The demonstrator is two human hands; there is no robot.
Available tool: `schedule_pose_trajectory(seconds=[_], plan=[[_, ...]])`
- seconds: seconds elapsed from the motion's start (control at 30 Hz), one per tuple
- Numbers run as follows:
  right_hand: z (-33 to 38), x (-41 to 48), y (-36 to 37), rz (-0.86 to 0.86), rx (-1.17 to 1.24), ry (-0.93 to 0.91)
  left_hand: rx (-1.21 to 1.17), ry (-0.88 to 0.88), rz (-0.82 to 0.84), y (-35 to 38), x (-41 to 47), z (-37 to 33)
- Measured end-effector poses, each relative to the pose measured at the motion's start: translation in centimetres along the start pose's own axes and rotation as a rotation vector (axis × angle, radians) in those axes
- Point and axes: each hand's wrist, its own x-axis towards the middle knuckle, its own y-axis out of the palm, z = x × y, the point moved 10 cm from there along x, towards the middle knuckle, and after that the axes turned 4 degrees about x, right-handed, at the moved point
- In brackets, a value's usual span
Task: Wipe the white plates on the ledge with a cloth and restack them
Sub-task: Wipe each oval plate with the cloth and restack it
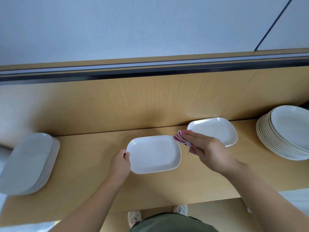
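1. Head view: my left hand [121, 162] curls around the left rim of the plate [154, 154], steadying it on the ledge [167, 185].
2. My right hand [210, 149] lays straight fingers on the cloth [183, 139] at the plate's right rim. I'd sweep leftward, pressing evenly.

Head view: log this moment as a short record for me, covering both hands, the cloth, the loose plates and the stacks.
left hand: grips the left rim of the centre plate
right hand: flat, fingers straight, on the pink cloth
pink cloth: folded, at the centre plate's right rim
second plate: single, on the ledge, partly behind the right hand
left stack: rectangular white plates, far left
right stack: oval white plates, far right
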Motion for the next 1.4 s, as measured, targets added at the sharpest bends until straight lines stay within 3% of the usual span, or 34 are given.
schedule_pose_trajectory(seconds=[0.5,0.7,0.83,1.0,1.17,1.27,1.4], plan=[[3.3,1.4,6.5,0.058,-0.045,0.011,0.14,-0.033,0.142,-1.3,1.6,5.7],[2.6,2.2,8.1,0.104,-0.055,0.027,0.381,0.11,0.126,-2.3,2.0,4.3],[2.1,3.6,9.2,0.078,-0.069,0.016,0.535,0.281,0.259,-1.2,2.0,3.6],[0.0,5.3,12.9,0.039,-0.198,0.035,0.526,0.385,0.432,0.0,1.6,4.4],[-3.2,3.8,19.8,0.237,-0.492,0.146,0.466,0.36,0.444,-0.1,1.8,4.7],[-4.5,2.6,21.4,0.313,-0.51,0.3,0.402,0.344,0.437,-0.4,1.7,4.7],[-4.1,2.7,22.0,0.342,-0.52,0.371,0.379,0.345,0.435,-0.6,1.8,4.6]])
